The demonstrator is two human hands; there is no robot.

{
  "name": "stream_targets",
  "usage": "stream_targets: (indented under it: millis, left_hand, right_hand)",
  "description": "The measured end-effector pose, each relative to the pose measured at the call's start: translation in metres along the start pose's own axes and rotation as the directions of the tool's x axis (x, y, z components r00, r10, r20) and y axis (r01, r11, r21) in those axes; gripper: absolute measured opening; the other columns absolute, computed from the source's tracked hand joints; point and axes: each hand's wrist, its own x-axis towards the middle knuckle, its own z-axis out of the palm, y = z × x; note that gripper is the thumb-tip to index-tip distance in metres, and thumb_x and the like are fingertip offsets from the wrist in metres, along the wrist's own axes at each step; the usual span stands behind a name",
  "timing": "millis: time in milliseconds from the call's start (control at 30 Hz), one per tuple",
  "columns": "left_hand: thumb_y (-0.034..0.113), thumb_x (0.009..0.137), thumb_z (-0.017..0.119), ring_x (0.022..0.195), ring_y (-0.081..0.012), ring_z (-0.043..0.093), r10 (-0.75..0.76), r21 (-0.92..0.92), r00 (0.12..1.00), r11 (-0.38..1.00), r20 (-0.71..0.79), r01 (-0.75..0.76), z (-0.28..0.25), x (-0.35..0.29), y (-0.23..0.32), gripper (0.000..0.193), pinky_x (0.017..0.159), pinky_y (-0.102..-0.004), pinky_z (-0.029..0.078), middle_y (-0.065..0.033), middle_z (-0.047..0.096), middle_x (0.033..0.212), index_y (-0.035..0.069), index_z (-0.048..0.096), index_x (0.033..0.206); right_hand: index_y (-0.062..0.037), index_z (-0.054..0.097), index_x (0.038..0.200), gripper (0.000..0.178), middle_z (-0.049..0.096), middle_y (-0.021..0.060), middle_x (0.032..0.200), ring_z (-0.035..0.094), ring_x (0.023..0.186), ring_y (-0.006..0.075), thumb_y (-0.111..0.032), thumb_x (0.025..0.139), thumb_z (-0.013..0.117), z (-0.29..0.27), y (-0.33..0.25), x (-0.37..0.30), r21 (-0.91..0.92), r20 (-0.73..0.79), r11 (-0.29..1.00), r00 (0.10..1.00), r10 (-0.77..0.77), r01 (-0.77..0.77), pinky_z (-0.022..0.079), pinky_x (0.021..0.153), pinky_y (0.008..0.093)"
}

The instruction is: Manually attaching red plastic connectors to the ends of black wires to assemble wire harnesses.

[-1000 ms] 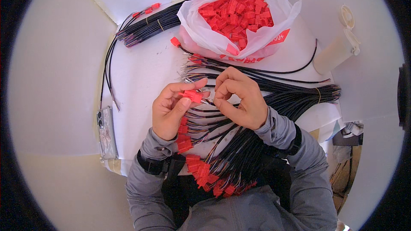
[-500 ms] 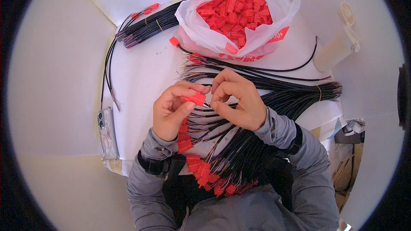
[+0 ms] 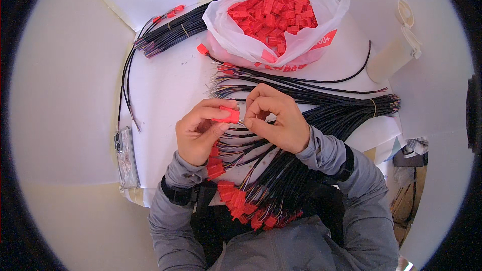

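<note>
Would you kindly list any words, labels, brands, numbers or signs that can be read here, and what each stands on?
White plastic bag, right side: pale characters on a red patch; partly legible, but I won't copy them.
Same bag, lower front: red print, too creased and blurred to read.
I can make out no text on the red connectors, black cables, phone or cream container.
</note>
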Motion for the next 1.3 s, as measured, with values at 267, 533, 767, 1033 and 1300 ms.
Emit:
stream_targets:
  millis: [267, 533, 767, 1033, 1300]
  left_hand:
    - [-0.003, 0.079, 0.054, 0.096, -0.0241, 0.054, -0.06, -0.113, 0.998, 0.992, -0.009, 0.058, 0.001, 0.001, -0.002, 0.018, 0.083, -0.032, 0.044, -0.0201, 0.053, 0.105, -0.001, 0.052, 0.097]
    - [0.0, 0.081, 0.054, 0.097, -0.0252, 0.054, -0.052, -0.165, 0.998, 0.985, -0.047, 0.044, 0.003, 0.002, -0.004, 0.014, 0.084, -0.0343, 0.044, -0.0202, 0.052, 0.106, -0.001, 0.051, 0.094]
    - [0.0, 0.08, 0.055, 0.095, -0.0239, 0.055, -0.029, -0.163, 0.999, 0.986, -0.042, 0.022, 0.001, 0.002, -0.005, 0.017, 0.083, -0.0332, 0.044, -0.0196, 0.053, 0.105, -0.001, 0.051, 0.096]
    - [0.002, 0.08, 0.057, 0.091, -0.0183, 0.056, -0.108, -0.141, 0.987, 0.986, -0.122, 0.09, 0.001, 0.0, -0.002, 0.023, 0.082, -0.0298, 0.044, -0.0162, 0.057, 0.102, -0.003, 0.051, 0.101]
    - [0.001, 0.078, 0.059, 0.089, -0.0181, 0.057, -0.135, -0.128, 0.988, 0.984, -0.078, 0.125, -0.001, -0.001, -0.003, 0.026, 0.08, -0.0291, 0.045, -0.0155, 0.058, 0.1, -0.004, 0.051, 0.102]
  right_hand:
    - [-0.0005, 0.057, 0.069, 0.006, 0.047, 0.0028, 0.078, 0.046, 0.064, 0.0077, -0.006, 0.071, 0.058, 0.003, 0.002, 0.0, 0.243, 0.05, 0.959, 0.989, 0.14, -0.149, 0.037, 0.054, 0.0203]
    - [-0.0003, 0.057, 0.067, 0.006, 0.048, 0.0023, 0.076, 0.048, 0.065, 0.0081, -0.005, 0.069, 0.059, 0.003, 0.008, 0.0, 0.379, 0.09, 0.895, 0.972, 0.217, -0.235, 0.038, 0.056, 0.0207]
    - [-0.0008, 0.057, 0.067, 0.007, 0.05, 0.0026, 0.076, 0.048, 0.064, 0.0079, -0.007, 0.069, 0.059, 0.003, 0.012, 0.0, 0.328, 0.055, 0.926, 0.982, 0.182, -0.19, 0.038, 0.055, 0.0208]
    - [0.0013, 0.054, 0.07, 0.007, 0.047, 0.0045, 0.087, 0.048, 0.07, 0.0072, -0.003, 0.071, 0.059, -0.002, 0.002, 0.0, 0.117, 0.037, 0.979, 0.986, 0.162, -0.165, 0.04, 0.062, 0.02]
    - [0.0014, 0.055, 0.07, 0.008, 0.047, 0.0045, 0.087, 0.049, 0.069, 0.0074, -0.004, 0.073, 0.06, 0.0, 0.004, -0.001, 0.137, 0.044, 0.973, 0.982, 0.182, -0.186, 0.041, 0.062, 0.0198]
